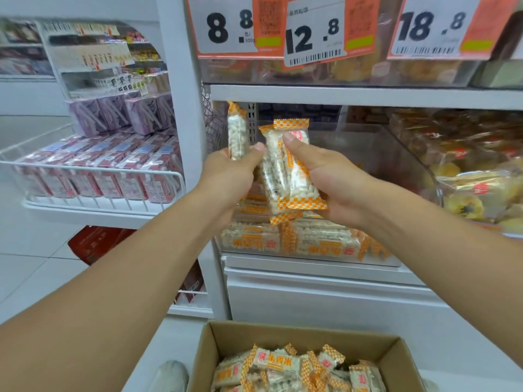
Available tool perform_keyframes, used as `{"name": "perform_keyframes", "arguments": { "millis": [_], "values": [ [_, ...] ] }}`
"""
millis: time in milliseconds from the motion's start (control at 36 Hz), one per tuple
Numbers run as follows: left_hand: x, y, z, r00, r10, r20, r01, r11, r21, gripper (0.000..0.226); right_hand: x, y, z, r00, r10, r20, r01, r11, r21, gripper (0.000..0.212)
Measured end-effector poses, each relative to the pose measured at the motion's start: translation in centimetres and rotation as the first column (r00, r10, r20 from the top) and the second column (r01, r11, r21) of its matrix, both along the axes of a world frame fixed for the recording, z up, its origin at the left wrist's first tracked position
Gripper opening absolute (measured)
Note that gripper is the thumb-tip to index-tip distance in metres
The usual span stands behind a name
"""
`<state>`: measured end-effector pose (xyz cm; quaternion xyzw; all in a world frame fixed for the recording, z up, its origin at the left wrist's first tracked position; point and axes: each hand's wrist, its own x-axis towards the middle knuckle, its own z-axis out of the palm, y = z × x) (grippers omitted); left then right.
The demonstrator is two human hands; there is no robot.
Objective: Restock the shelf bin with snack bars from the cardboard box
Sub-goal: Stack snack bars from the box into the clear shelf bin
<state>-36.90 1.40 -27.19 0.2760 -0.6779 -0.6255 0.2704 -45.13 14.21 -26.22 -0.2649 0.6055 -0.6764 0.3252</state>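
Orange-and-white wrappers mark the snack bars in both raised hands, in front of the clear shelf bin [368,154]. The left hand [229,176] pinches 1 snack bar [237,131] upright, thumb curled against its lower part. The right hand [331,179] grips a small bunch of bars [285,171], seemingly 2 or 3, though the overlap makes the count unsure; the thumb presses on the front wrapper near its top and the fingers curl behind. The bunch tilts slightly, its lower ends over the bin's front.

More bars [300,241] lie flat in the bin, stacked along its front wall. Below, on the floor, the open cardboard box [203,352] holds a loose pile of the same bars [294,369]. A light shoe [169,374] shows just left of the box.

Price tags [314,32] reading 8.8, 12.8 and 18.8 hang from the shelf above. To the right, another bin holds yellow pastries [475,188] in clear wrap. To the left, a white wire basket [102,190] carries pink and purple cartons.
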Motion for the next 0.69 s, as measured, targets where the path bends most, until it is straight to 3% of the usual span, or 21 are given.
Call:
{"name": "perform_keyframes", "arguments": {
  "millis": [83,139,167,250,278,389,500,694],
  "values": [
    [0.6,-1.3,0.5,0.993,0.026,0.113,-0.005,0.984,-0.178,0.059,-1.4,0.3,0.0,0.995,-0.039,-0.097,0.047,0.996,0.076,0.106],
    [1.1,-1.9,0.8,0.971,0.011,0.237,0.054,0.962,-0.269,0.058,-2.3,0.4,0.1,0.972,-0.085,-0.218,0.113,0.987,0.118,0.121],
    [1.2,-2.0,1.0,0.953,-0.009,0.302,0.108,0.943,-0.314,0.055,-2.6,0.5,0.4,0.956,-0.082,-0.283,0.128,0.981,0.147,0.111],
    [1.2,-1.9,1.1,0.893,-0.069,0.445,0.251,0.897,-0.364,0.051,-3.5,0.7,0.8,0.92,0.035,-0.391,0.059,0.972,0.226,0.054],
    [1.1,-1.8,1.0,0.877,-0.074,0.474,0.273,0.89,-0.365,0.052,-3.9,0.7,0.6,0.91,0.085,-0.405,0.018,0.97,0.243,0.049],
    [0.6,-2.1,0.7,0.872,-0.068,0.485,0.222,0.938,-0.268,0.046,-3.5,0.5,0.5,0.861,0.195,-0.47,-0.06,0.956,0.288,0.057],
    [0.7,-1.9,0.7,0.879,-0.083,0.469,0.181,0.969,-0.169,0.058,-4.1,0.5,0.5,0.851,0.228,-0.472,-0.115,0.96,0.257,0.061],
    [0.6,-2.0,1.6,0.894,-0.109,0.435,0.138,0.99,-0.037,0.023,-4.6,0.9,0.3,0.757,0.358,-0.546,-0.187,0.92,0.344,0.043]
  ]
}}
